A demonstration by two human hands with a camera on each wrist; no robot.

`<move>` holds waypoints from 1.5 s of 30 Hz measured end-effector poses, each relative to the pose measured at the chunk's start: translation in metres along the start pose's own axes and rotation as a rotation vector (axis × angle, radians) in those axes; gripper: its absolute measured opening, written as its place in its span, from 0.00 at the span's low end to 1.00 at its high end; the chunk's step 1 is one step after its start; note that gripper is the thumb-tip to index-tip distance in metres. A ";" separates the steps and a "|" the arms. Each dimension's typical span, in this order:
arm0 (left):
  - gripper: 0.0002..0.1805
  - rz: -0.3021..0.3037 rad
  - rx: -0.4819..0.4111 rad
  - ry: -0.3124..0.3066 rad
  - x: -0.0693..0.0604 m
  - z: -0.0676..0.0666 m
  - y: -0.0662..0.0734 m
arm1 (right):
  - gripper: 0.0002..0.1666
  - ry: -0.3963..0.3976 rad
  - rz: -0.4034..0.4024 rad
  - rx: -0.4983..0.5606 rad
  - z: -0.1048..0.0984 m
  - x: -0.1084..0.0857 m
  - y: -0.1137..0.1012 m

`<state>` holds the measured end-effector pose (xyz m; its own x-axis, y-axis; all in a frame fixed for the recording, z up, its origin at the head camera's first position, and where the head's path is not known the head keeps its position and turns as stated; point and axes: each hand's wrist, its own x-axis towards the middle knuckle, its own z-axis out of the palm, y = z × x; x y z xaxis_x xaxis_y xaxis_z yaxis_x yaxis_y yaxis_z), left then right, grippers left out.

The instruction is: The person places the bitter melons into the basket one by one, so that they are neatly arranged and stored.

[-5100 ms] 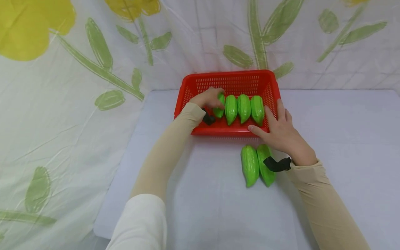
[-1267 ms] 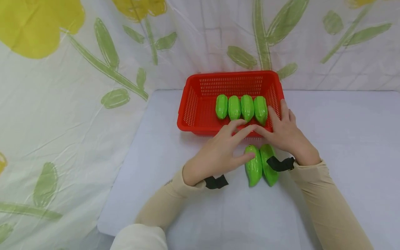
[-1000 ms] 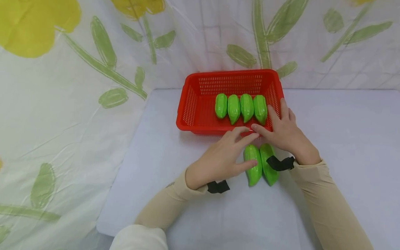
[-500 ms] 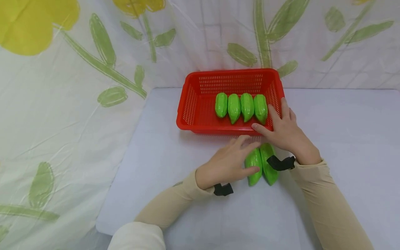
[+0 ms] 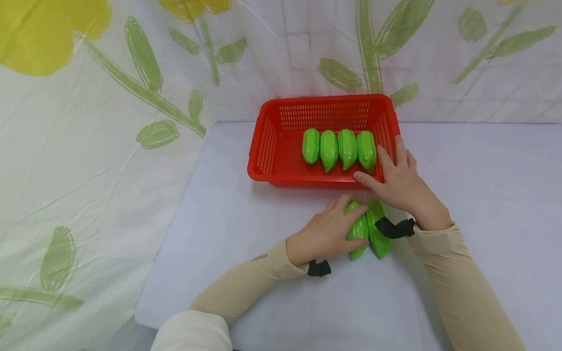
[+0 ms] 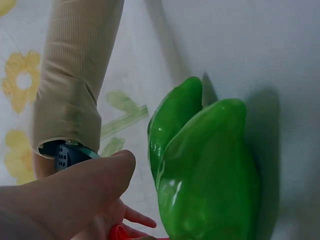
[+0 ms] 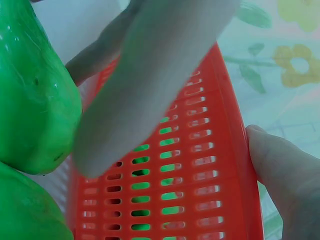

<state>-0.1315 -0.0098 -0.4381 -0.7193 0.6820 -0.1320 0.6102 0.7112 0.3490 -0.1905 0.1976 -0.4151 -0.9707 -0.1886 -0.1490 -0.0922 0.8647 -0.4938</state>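
Observation:
Two glossy green pod-shaped model fruits, a left one (image 5: 359,228) and a right one (image 5: 378,236), lie side by side on the table, pointed ends toward me. My left hand (image 5: 327,231) reaches over the left fruit with fingers and thumb spread. The thumb (image 6: 107,172) shows a gap from the green fruit (image 6: 210,175) in the left wrist view. My right hand (image 5: 404,190) rests at the front right corner of a red plastic basket (image 5: 303,184), its thumb (image 7: 275,150) on the front rim. Several similar green fruits (image 5: 328,150) stand in a row inside the basket.
A pale cloth covers the table (image 5: 246,214). Behind it hangs a flower-printed curtain (image 5: 281,48), close to the basket's back. Black wrist-camera pieces (image 5: 395,228) are fixed at both cuffs; the right one hangs over the right loose fruit.
Over 5 seconds my left hand has left the leftmost fruit in the basket and come down over the left loose fruit, lately moving right and nearer to me. The right hand stays at the corner.

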 end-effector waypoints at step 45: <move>0.40 0.064 -0.087 0.019 -0.002 -0.003 0.000 | 0.63 -0.009 0.008 -0.001 0.000 0.001 0.002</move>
<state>-0.1311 -0.0113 -0.4346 -0.6869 0.7213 -0.0893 0.6245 0.6486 0.4351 -0.1914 0.1990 -0.4161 -0.9692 -0.1865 -0.1608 -0.0851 0.8666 -0.4917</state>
